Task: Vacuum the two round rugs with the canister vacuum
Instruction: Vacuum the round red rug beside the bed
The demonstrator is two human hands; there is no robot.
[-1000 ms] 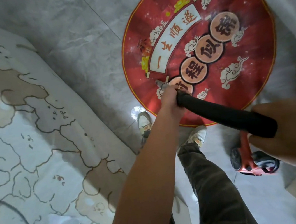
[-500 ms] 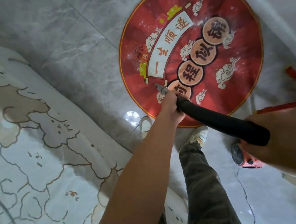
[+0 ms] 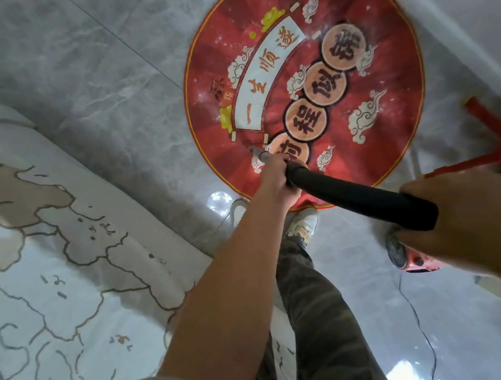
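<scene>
Black vacuum wand (image 3: 355, 196) runs from my right hand (image 3: 476, 223), clenched round its rear end, to my left hand (image 3: 276, 177), gripping it just behind the nozzle (image 3: 258, 153). The tip sits near the near-left edge of the red round rug (image 3: 394, 151). I'd keep it low and sweep slowly in overlapping strokes, so the thin rug doesn't lift.
</scene>
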